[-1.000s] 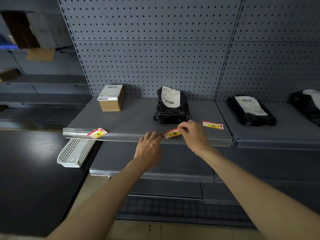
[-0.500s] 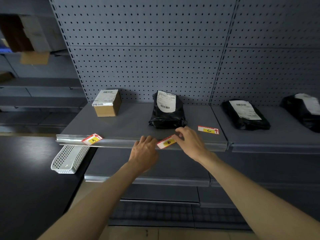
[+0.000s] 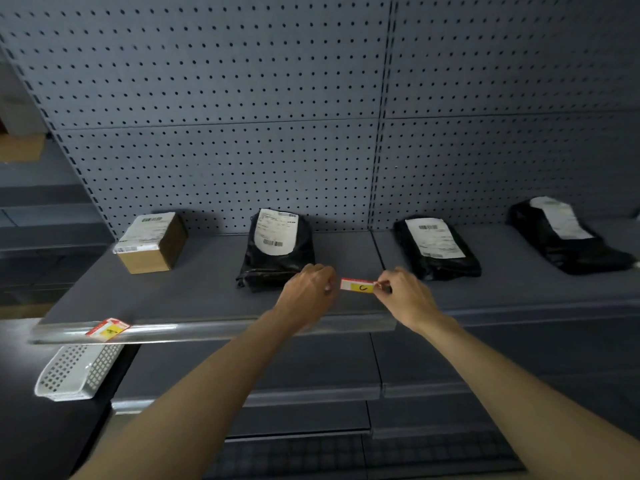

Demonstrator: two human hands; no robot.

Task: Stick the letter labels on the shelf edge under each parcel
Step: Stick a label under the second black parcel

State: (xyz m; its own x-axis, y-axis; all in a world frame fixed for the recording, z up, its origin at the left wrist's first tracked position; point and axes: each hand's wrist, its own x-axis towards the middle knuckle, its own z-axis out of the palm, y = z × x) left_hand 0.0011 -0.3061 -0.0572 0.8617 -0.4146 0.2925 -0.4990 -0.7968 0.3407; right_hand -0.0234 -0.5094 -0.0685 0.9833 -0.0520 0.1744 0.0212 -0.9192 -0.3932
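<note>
A cardboard box (image 3: 152,242) and three black bag parcels (image 3: 277,247) (image 3: 436,247) (image 3: 568,237) lie in a row on the grey shelf. The red-and-yellow C label (image 3: 358,285) lies on the shelf top between the first two bags. My right hand (image 3: 405,296) pinches its right end. My left hand (image 3: 308,289) is curled just left of the label, and nothing shows in its fingers. The A label (image 3: 107,329) sits tilted on the shelf edge (image 3: 207,330) below the box. The B label is not visible; my left forearm covers that stretch of the edge.
A white perforated basket (image 3: 76,370) hangs off a dark table (image 3: 34,427) at the lower left, under the shelf end. Pegboard (image 3: 242,98) backs the shelf. Lower shelves (image 3: 311,393) run beneath. Cardboard boxes (image 3: 20,147) sit on a far left rack.
Both hands left the B label at the shelf edge and moved up and right onto the shelf top, where my right hand took hold of the C label. The view tilted upward.
</note>
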